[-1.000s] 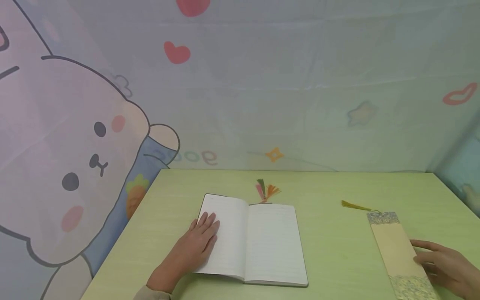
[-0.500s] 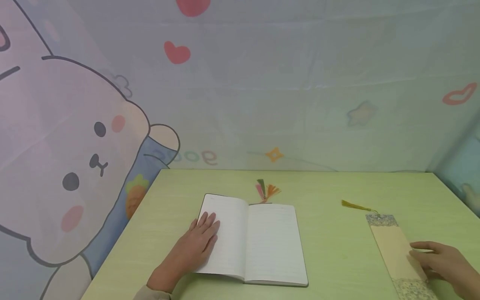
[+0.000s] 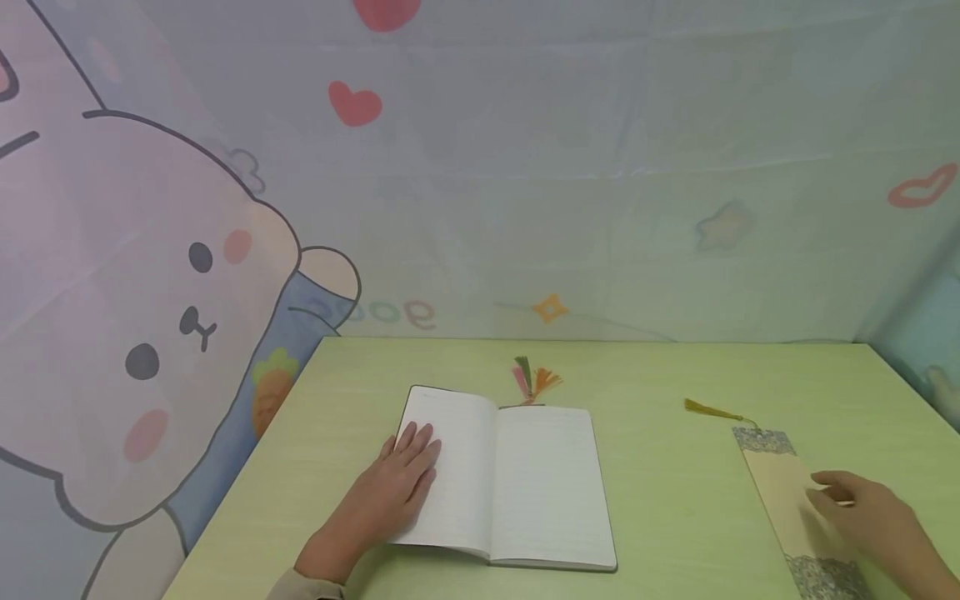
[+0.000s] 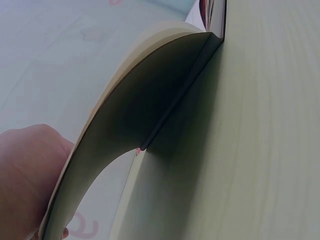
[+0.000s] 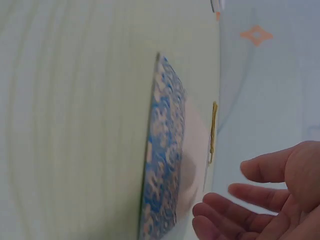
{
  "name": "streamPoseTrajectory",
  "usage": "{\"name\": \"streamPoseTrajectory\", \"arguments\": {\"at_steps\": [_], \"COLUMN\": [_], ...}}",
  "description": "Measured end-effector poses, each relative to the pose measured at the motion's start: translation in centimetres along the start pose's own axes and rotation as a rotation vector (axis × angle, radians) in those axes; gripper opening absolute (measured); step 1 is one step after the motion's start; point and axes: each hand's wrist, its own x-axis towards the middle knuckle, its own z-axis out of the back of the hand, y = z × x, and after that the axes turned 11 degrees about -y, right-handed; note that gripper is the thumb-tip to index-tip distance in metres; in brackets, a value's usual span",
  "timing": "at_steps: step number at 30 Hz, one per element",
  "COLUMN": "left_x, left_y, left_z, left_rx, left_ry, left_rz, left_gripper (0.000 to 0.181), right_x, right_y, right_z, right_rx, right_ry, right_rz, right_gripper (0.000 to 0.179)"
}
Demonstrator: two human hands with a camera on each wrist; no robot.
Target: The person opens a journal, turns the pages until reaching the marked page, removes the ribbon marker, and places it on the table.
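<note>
An open notebook (image 3: 551, 492) with lined white pages lies in the middle of the table in the head view. My left hand (image 3: 386, 492) rests on its left page, fingers mostly straight; from the left wrist view, that side of the notebook (image 4: 145, 95) bends up off the table beside the hand (image 4: 30, 175). At the right lies a long pale-yellow bookmark (image 3: 776, 492) with patterned ends and an olive tassel (image 3: 712, 410). Over its right edge hovers my right hand (image 3: 870, 512), fingers loosely bent around nothing. A gap parts the hand (image 5: 260, 205) from the bookmark (image 5: 167, 145) in the right wrist view.
Pink, green and orange tassels (image 3: 532, 382) stick out past the notebook's top edge; what they hang from is mostly hidden. The pale green table (image 3: 660, 467) ends at a printed cloth backdrop (image 3: 525, 208) with a cartoon animal on the left.
The bookmark has shifted slightly toward the near edge. My right hand has lifted and moved a little left over it. The left hand and the notebook stay put.
</note>
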Motion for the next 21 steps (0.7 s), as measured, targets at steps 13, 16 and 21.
{"name": "streamPoseTrajectory", "arguments": {"at_steps": [13, 16, 21], "left_x": [0.0, 0.0, 0.1], "left_y": [0.0, 0.0, -0.1], "left_z": [-0.1, 0.0, 0.2], "left_rx": [0.007, 0.002, -0.008], "left_ry": [-0.011, -0.016, -0.017], "left_rz": [-0.010, -0.010, -0.009], "left_gripper": [0.041, 0.040, 0.040], "right_x": [-1.1, -1.4, -2.2], "right_y": [3.8, 4.6, 5.9], "right_z": [-1.5, -1.9, -3.0], "right_rx": [-0.025, -0.016, 0.027], "right_ry": [0.006, 0.000, -0.058], "right_rz": [0.154, 0.186, 0.270], "right_gripper": [0.071, 0.070, 0.063]}}
